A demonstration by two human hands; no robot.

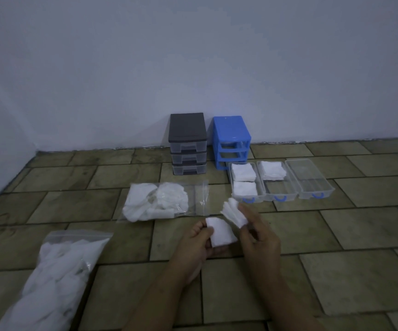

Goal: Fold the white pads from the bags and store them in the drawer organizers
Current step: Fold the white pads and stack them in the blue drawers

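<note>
Near centre, dim light blurs the white pad (222, 231), half-folded, pinched by left hand (199, 244) and right hand (258, 237)

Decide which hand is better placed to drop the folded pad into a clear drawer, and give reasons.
Probably the right hand: it pinches the white pad on the side nearer the clear drawers. The left hand also holds it but sits farther away.
</note>
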